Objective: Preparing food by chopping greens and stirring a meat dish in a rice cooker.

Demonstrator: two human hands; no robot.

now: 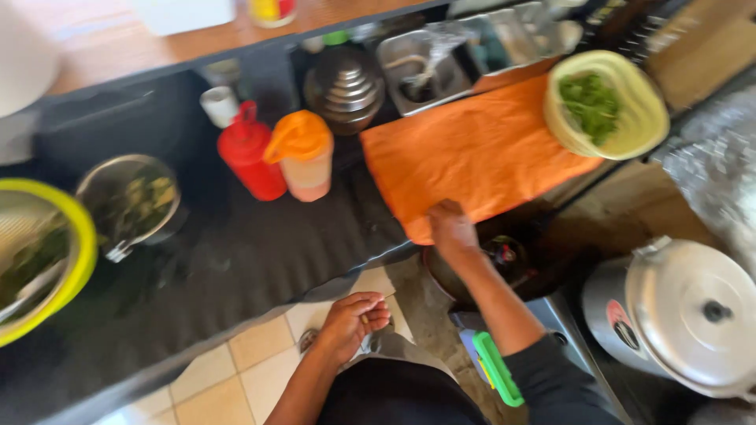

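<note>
At the far left a yellow-rimmed bowl (47,260) of greens sits on the dark tabletop (236,260), and just beside it stands a metal bowl (130,201) with more chopped greens. Further along, a red squeeze bottle (250,157) and an orange-capped bottle (303,157) stand touching each other, with a small white cup (219,105) behind them and a ribbed metal lid (344,85) to their right. Below the tabletop edge, over the tiled floor (236,370), the left hand (354,319) is curled, its fingers (376,313) closed on something thin that is too blurred to name. The right hand (450,228) reaches up to the near edge of the orange cloth (465,149) spread on the tabletop, its fingers bent down and pinching that edge. A pale bowl (622,126) of green herbs rests on the cloth's far right corner. Lower right, a large metal pot (677,315) stands with its lid on.
</note>
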